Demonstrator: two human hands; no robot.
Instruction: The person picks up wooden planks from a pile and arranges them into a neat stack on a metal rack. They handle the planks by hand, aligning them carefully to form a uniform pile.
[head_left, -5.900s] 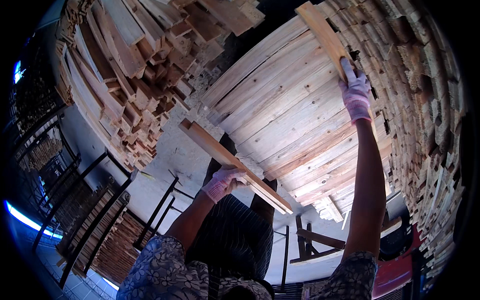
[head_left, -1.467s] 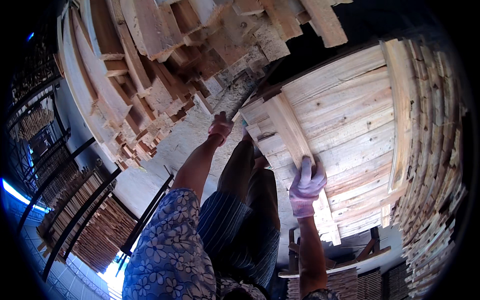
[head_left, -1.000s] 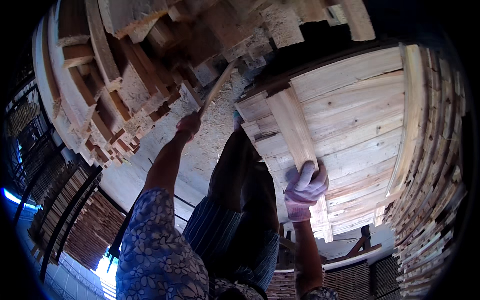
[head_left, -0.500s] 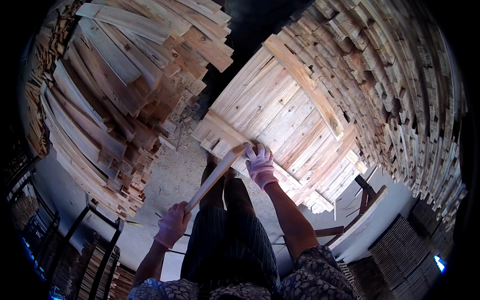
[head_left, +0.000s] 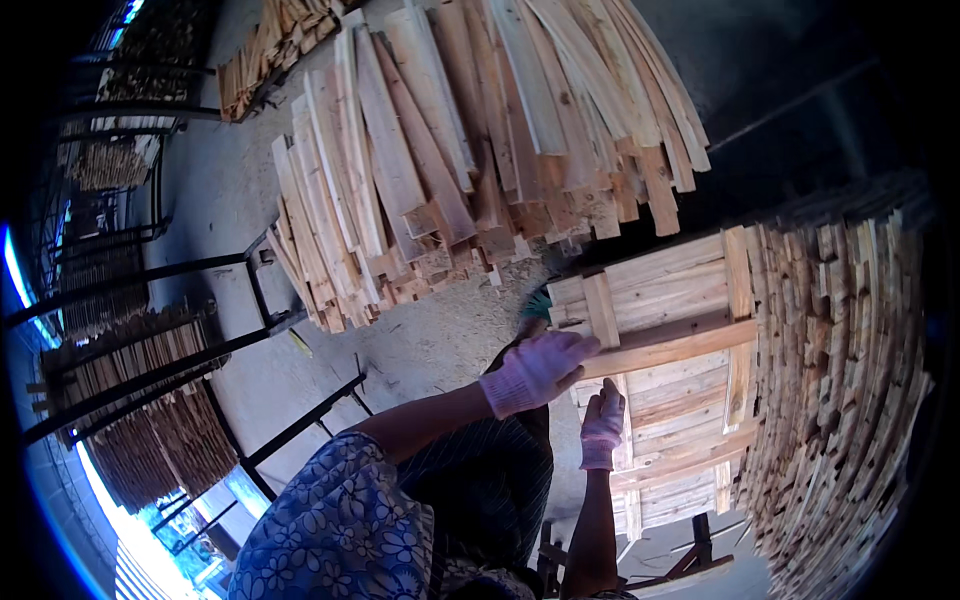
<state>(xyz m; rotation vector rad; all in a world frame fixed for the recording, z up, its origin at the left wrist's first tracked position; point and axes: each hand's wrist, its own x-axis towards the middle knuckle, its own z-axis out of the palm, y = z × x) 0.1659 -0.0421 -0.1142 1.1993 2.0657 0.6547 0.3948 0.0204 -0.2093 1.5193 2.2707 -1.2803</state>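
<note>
Pale wooden plank [head_left: 665,350] lies crosswise on a slat platform [head_left: 680,290], its near end gripped by the gloved left hand [head_left: 535,368]. Just below, the gloved right hand [head_left: 603,420] rests on the slats, fingers loosely curled.

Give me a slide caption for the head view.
Gloved left hand and right hand set a wooden slat across a board platform.

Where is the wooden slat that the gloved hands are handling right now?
In the head view, right of centre, the slat lies crosswise on the layer of boards, its near end under the left hand, with the right hand just below.
</note>
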